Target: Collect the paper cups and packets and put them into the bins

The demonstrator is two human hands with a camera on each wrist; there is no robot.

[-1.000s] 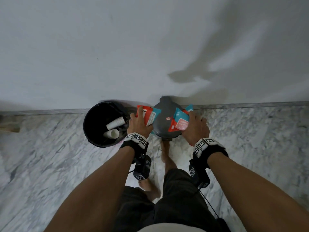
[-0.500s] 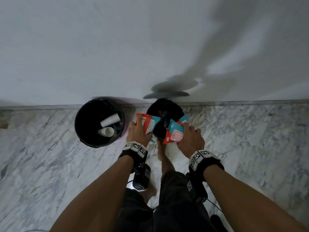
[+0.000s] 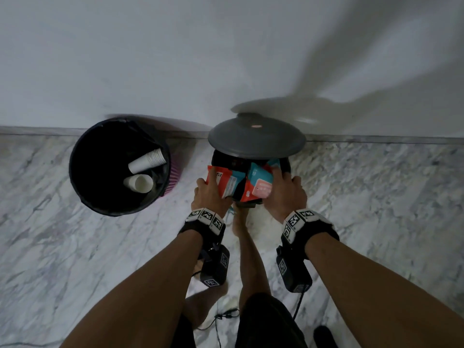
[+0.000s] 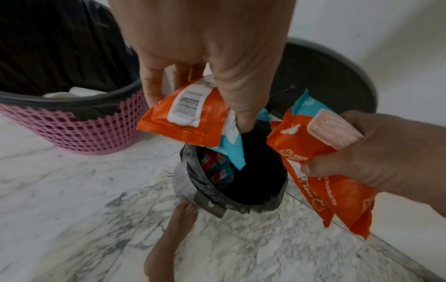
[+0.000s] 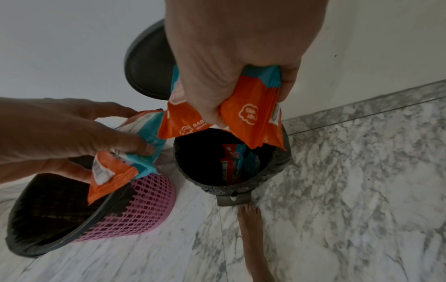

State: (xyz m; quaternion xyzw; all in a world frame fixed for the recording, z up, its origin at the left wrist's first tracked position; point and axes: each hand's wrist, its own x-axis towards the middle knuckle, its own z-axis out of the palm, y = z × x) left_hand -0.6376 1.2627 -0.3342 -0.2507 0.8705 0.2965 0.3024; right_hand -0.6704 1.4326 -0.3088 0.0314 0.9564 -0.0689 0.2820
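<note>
My left hand point(image 3: 211, 194) grips an orange and teal packet point(image 3: 224, 180) point(image 4: 190, 116) just above the grey pedal bin point(image 3: 286, 164) point(image 4: 231, 202) point(image 5: 277, 167). My right hand point(image 3: 286, 194) holds a second orange and teal packet point(image 3: 259, 187) point(image 5: 231, 116) point(image 4: 313, 158) over the same opening. The bin's grey lid point(image 3: 256, 139) stands raised against the wall. Another packet point(image 5: 231, 164) lies inside the bin. The pink mesh bin point(image 3: 82, 167) point(image 5: 135, 206) with a black liner stands to the left, holding two white paper cups point(image 3: 147, 160).
Both bins stand on a marble floor point(image 3: 75, 259) against a white wall point(image 3: 175, 59). A bare foot point(image 5: 251, 219) presses the pedal bin's pedal point(image 5: 233, 199). A black cable point(image 3: 223, 317) trails on the floor near my legs.
The pedal bin's lid has swung from shut to raised. Both hands have brought their packets down over the opening.
</note>
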